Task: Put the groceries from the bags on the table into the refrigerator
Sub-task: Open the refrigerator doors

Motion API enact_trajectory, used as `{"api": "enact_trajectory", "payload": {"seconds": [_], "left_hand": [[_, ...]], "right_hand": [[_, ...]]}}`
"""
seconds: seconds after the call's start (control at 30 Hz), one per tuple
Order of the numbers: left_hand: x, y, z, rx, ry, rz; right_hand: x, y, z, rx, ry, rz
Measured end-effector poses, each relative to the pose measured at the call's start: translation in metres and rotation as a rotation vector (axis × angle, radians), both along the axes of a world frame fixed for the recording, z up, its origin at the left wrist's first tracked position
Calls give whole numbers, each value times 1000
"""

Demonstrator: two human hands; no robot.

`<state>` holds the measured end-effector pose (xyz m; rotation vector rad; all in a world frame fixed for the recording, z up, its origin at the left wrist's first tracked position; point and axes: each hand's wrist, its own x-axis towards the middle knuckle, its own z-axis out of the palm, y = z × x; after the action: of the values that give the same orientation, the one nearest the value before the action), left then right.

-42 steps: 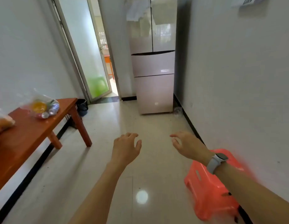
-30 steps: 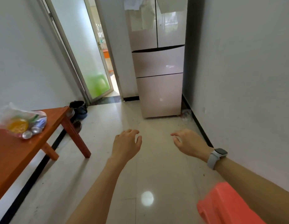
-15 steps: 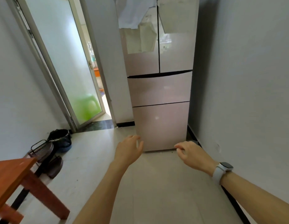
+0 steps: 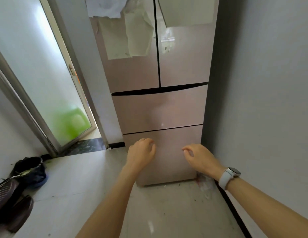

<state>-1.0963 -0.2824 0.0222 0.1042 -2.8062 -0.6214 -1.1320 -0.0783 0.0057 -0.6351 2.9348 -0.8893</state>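
A tall pink refrigerator stands straight ahead against the right wall, with two upper doors and two lower drawers, all closed. Peeling protective film hangs from its upper doors. My left hand hovers in front of the bottom drawer, fingers loosely curled, holding nothing. My right hand, with a white watch on its wrist, hovers to the right at the same height, also empty. The table and the grocery bags are out of view.
A frosted glass door stands ajar at the left, with something green behind it. A dark pot and a wire rack lie on the floor at the lower left. The white wall is close on the right.
The view has come closer to the refrigerator. The orange table, its bags and the red stool have dropped out of sight. Both hands stay empty in front of me.
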Motion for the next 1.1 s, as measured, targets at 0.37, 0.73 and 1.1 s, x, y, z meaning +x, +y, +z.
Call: {"api": "enact_trajectory", "payload": {"seconds": [0.37, 0.73, 1.1], "left_hand": [[-205, -59, 22, -21, 237, 99], [-403, -121, 20, -398, 547, 23], [-503, -148, -14, -638, 710, 96]], "right_hand": [[-223, -75, 26, -143, 92, -10], [-410, -141, 52, -72, 440, -148], [-489, -149, 24, 145, 595, -220]]}}
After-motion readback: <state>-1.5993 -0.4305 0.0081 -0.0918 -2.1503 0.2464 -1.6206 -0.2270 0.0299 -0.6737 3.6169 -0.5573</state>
